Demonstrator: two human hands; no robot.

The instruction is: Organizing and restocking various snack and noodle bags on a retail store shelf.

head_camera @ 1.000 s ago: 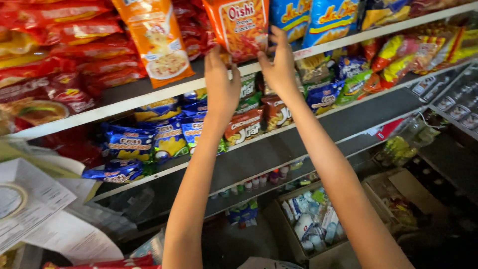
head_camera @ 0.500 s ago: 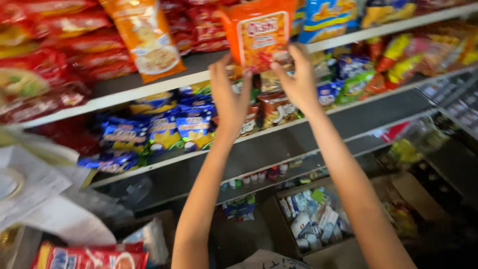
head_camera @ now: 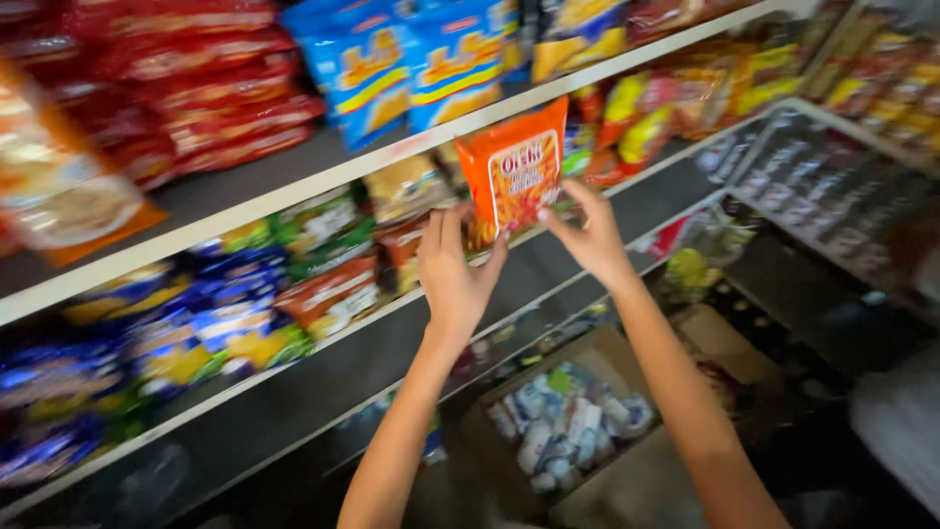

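Both hands hold one orange snack packet (head_camera: 512, 168) upright in front of the shelves. The left hand (head_camera: 454, 276) pinches its lower left edge; the right hand (head_camera: 588, 235) grips its lower right corner. Above the grip runs a white shelf edge (head_camera: 323, 178) with blue packets (head_camera: 411, 64); below it sits an open cardboard box (head_camera: 578, 431). Judged step: packet in transit, clear of any shelf. Setting it down would call for a steady, level placement.

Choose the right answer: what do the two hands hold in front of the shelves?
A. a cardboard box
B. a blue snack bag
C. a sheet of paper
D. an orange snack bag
D: the left hand and the right hand both grip the lower edge of an orange snack bag, held upright in front of the white shelf edge.
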